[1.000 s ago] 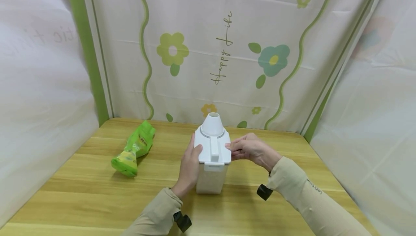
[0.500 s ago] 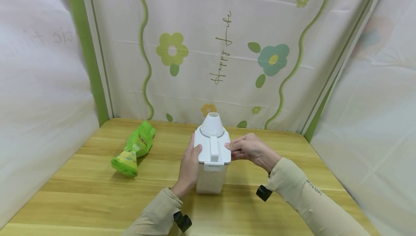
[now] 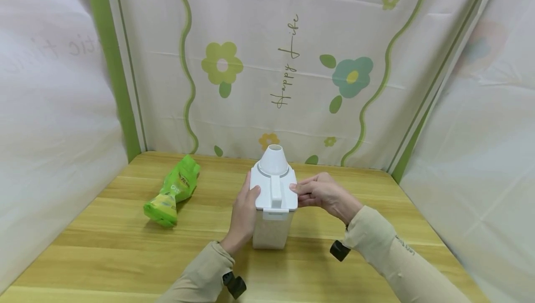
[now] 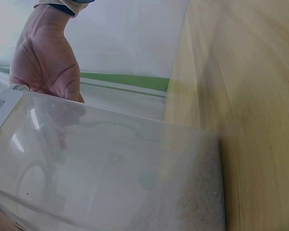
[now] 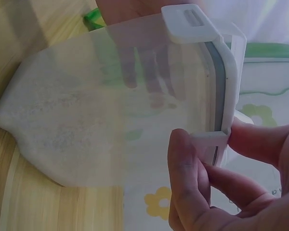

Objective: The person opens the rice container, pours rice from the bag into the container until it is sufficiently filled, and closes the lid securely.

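A clear storage container with a white lid stands upright on the table. A cone-shaped spout and a handle bar rise from the lid. White, grain-like contents fill its lower part in the left wrist view. My left hand holds the left side, thumb on the lid's edge; its fingers show through the clear wall in the right wrist view. My right hand pinches the lid's right side clip between thumb and fingers. The front latch lies flat against the wall.
A crumpled green and yellow bag lies on the wooden table, left of the container. White curtains with flowers and lettering enclose the back and both sides.
The right forearm shifts very slightly. Both hands keep their hold, and the container and bag stay where they were.
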`<state>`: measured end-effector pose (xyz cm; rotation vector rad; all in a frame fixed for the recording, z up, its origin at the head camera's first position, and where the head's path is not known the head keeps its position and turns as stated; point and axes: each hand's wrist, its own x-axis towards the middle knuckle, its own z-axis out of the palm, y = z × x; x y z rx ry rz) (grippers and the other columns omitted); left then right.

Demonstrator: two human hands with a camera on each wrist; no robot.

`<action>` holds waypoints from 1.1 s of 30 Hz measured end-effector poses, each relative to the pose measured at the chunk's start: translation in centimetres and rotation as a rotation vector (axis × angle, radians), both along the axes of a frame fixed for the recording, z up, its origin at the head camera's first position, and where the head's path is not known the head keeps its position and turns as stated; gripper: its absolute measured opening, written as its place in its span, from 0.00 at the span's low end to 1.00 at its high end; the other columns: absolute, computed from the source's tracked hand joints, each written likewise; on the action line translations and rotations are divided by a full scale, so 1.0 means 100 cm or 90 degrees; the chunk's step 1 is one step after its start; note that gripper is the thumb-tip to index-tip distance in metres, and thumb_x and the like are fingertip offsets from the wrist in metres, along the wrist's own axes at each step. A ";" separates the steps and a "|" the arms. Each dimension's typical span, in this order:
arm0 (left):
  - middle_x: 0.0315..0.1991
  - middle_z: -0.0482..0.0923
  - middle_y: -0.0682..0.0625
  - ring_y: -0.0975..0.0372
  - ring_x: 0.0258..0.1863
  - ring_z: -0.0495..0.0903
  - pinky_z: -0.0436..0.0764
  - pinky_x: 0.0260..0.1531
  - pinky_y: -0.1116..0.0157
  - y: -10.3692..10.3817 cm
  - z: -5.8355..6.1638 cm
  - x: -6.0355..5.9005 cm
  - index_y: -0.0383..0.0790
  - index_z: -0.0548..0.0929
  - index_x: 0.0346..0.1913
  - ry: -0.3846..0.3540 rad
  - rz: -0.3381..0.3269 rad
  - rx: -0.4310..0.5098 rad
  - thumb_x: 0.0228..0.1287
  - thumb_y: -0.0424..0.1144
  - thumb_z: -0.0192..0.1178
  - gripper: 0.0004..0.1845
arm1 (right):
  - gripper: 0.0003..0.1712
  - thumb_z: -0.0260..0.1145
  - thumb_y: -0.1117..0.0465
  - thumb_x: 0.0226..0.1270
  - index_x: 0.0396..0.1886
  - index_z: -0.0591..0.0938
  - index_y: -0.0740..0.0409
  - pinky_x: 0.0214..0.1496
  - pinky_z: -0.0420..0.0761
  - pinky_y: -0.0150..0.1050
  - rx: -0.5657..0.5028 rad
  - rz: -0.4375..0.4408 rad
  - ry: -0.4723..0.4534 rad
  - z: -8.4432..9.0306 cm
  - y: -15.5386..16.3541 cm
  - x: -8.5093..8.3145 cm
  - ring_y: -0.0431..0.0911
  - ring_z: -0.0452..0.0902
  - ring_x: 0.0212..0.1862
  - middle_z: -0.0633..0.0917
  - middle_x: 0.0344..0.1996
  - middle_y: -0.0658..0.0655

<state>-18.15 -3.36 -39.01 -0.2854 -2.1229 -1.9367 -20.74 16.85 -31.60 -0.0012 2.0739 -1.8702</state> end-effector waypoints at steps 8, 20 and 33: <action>0.77 0.48 0.51 0.58 0.74 0.48 0.51 0.71 0.54 -0.003 -0.001 -0.001 0.40 0.48 0.78 -0.018 -0.015 -0.010 0.79 0.47 0.40 0.32 | 0.19 0.70 0.66 0.64 0.48 0.82 0.78 0.42 0.85 0.47 -0.008 -0.042 0.028 -0.009 -0.003 0.006 0.52 0.86 0.34 0.86 0.35 0.67; 0.77 0.47 0.54 0.62 0.74 0.47 0.50 0.71 0.58 -0.009 0.000 0.000 0.43 0.47 0.79 -0.022 -0.047 0.030 0.78 0.48 0.43 0.33 | 0.21 0.71 0.61 0.65 0.50 0.82 0.75 0.41 0.85 0.44 -0.046 -0.098 0.069 -0.024 -0.008 0.015 0.52 0.85 0.37 0.87 0.37 0.65; 0.77 0.46 0.54 0.63 0.74 0.47 0.51 0.71 0.58 -0.013 -0.002 -0.004 0.44 0.47 0.79 -0.015 -0.078 0.043 0.79 0.50 0.44 0.34 | 0.20 0.67 0.58 0.69 0.55 0.83 0.67 0.50 0.82 0.44 -0.043 -0.177 0.193 -0.042 -0.019 0.041 0.51 0.81 0.51 0.83 0.51 0.61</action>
